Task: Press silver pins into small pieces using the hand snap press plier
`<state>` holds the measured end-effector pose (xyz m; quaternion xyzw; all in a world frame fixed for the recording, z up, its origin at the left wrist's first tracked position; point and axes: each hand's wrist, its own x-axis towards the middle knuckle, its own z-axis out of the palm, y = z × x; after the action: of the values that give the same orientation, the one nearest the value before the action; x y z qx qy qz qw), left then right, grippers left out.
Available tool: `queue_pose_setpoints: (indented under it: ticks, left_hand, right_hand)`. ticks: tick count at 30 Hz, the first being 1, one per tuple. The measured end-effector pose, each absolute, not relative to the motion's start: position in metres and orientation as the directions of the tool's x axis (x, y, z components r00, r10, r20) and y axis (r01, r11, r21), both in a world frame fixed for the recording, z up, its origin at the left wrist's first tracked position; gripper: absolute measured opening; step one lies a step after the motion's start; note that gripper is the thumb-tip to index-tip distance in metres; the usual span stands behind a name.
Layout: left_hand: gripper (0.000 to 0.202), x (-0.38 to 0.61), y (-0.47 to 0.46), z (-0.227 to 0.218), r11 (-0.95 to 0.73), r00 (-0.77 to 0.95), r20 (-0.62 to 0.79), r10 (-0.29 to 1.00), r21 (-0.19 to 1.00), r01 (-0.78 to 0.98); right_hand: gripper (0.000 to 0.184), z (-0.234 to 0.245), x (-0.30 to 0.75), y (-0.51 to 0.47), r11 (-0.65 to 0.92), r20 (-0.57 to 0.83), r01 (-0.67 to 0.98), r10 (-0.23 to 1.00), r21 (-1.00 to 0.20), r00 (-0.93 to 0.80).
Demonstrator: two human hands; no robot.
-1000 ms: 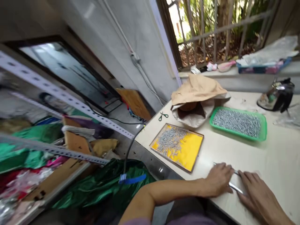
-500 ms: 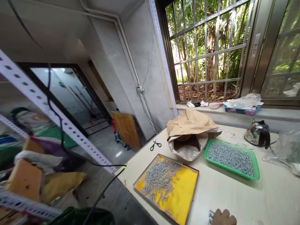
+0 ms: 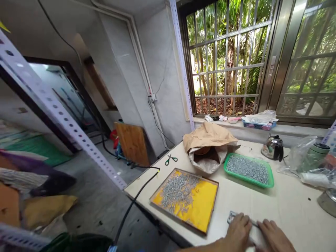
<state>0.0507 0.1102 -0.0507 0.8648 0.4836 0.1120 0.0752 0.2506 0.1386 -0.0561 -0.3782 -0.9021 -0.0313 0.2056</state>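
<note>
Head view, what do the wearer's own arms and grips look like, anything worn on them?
The left grip and right grip are bare human hands, without gloves. The left forearm shows no sleeve where it is in view. Rings or small markings are too blurred to tell.

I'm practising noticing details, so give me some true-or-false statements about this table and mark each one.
1. Small metal pieces lie in the green tray. True.
2. The scissors lie in the yellow tray. False: the scissors lie on the table, outside it.
3. A shiny thing shows next to the left hand. True.
4. The kettle stands on the windowsill. False: the kettle stands on the table.
5. The paper bag is open. True.
</note>
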Motion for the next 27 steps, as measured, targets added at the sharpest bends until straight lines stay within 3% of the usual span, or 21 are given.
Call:
queue_pose_setpoints:
  ticks: [2, 5, 9, 15, 17, 21, 24, 26, 27]
  left_hand:
    - [0.030, 0.049, 0.089, -0.043, -0.550, 0.520, 0.181, 0.835, 0.256, 0.795]
    - [0.034, 0.051, 0.059, -0.029, -0.569, 0.556, 0.138, 0.820, 0.312, 0.761]
    - [0.033, 0.052, 0.045, -0.029, -0.516, 0.535, 0.081, 0.841, 0.421, 0.746]
    - [0.040, 0.050, 0.038, -0.042, -0.519, 0.486, 0.204, 0.850, 0.486, 0.703]
    - [0.040, 0.049, 0.036, -0.044, -0.545, 0.491, 0.250, 0.835, 0.503, 0.671]
    - [0.035, 0.050, 0.040, -0.047, -0.523, 0.490, 0.224, 0.843, 0.554, 0.648]
    - [0.036, 0.049, 0.060, -0.043, -0.367, 0.284, 0.233, 0.930, 0.539, 0.758]
    - [0.038, 0.044, 0.078, -0.036, -0.192, 0.093, 0.210, 0.973, 0.522, 0.831]
    - [0.039, 0.041, 0.085, -0.031, -0.114, 0.019, 0.188, 0.982, 0.515, 0.850]
  right_hand:
    - [0.034, -0.029, 0.250, 0.139, 0.746, 0.253, 0.641, 0.665, -0.180, -0.702]
    - [0.028, 0.006, 0.243, 0.137, 0.724, 0.186, 0.654, 0.689, -0.219, -0.700]
    - [0.029, 0.012, 0.231, 0.152, 0.653, 0.063, 0.746, 0.756, -0.127, -0.651]
    - [0.027, 0.011, 0.211, 0.156, 0.573, -0.036, 0.818, 0.818, -0.051, -0.574]
    - [0.029, 0.016, 0.193, 0.145, 0.635, -0.071, 0.768, 0.765, -0.081, -0.640]
    - [0.026, 0.022, 0.152, 0.122, 0.852, -0.129, 0.493, 0.477, -0.176, -0.870]
    - [0.017, 0.027, 0.132, 0.118, 0.906, -0.094, 0.410, 0.402, -0.102, -0.911]
    - [0.011, 0.032, 0.124, 0.121, 0.919, -0.007, 0.392, 0.392, -0.034, -0.920]
    - [0.017, 0.035, 0.121, 0.123, 0.923, 0.047, 0.385, 0.385, -0.010, -0.922]
